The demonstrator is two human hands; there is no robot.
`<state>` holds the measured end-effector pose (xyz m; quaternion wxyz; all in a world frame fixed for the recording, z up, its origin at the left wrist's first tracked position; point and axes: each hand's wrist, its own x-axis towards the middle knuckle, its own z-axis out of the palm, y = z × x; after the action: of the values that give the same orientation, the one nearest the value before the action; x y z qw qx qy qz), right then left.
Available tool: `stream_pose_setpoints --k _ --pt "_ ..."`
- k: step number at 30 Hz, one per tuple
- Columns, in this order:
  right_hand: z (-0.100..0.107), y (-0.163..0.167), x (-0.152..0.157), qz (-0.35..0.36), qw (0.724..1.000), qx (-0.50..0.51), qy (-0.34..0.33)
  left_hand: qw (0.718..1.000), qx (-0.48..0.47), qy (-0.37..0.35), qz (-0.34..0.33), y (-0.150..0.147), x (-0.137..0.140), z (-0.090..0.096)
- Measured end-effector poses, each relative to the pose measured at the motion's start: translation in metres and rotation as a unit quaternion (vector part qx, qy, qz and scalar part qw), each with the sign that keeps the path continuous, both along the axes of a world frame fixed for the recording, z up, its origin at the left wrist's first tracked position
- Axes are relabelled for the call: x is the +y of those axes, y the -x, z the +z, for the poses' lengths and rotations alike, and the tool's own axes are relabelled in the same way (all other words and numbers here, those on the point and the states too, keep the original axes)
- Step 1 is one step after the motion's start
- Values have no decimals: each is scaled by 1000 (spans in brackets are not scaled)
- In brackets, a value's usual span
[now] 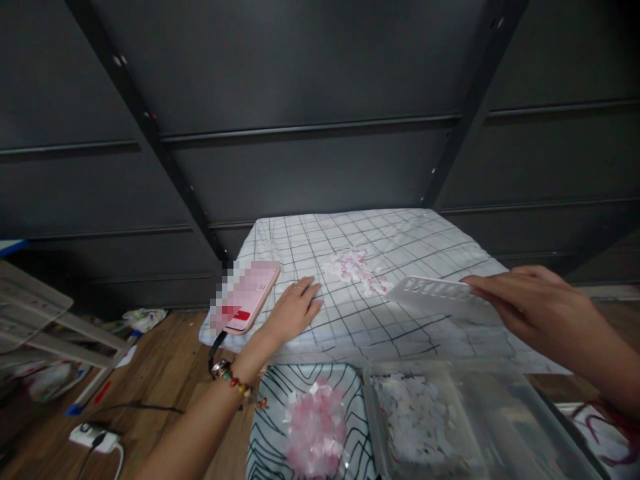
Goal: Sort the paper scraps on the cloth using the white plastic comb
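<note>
My left hand [296,309] rests on the checked cloth [320,340], fingers stretched out and holding nothing. Just beyond its fingertips lies a loose scatter of small white and pink pieces [353,265]. My right hand [525,300] grips the right end of a thin white plastic piece with slots [440,293]. That piece is tilted, and its left corner comes down at the near edge of the scatter; whether it touches the cloth I cannot tell. To the left of my left hand is a phone in a pink case [255,293], its screen lit.
In front stands a wavy-patterned tray [363,427] with pink and clear packets [317,427]. Beside it is a clear plastic box [375,413] holding many whitish pieces [420,417]. A dark panel [300,173] rises behind the cloth. A power strip [95,437] lies on the wooden floor.
</note>
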<state>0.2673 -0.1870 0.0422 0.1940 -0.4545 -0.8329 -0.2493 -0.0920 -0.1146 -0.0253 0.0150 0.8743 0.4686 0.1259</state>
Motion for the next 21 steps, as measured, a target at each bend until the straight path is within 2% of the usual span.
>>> stream_pose_setpoints --k 5,11,21 --pt "-3 -2 1 -19 1000 13 -21 1000 -10 -2 4 0 0 0" --pt "-1 -7 7 -8 1000 11 9 1000 -5 -10 8 -1 1 -1" --pt "3 -3 11 -10 1000 -10 -20 999 -23 -34 1 0 5 -5"
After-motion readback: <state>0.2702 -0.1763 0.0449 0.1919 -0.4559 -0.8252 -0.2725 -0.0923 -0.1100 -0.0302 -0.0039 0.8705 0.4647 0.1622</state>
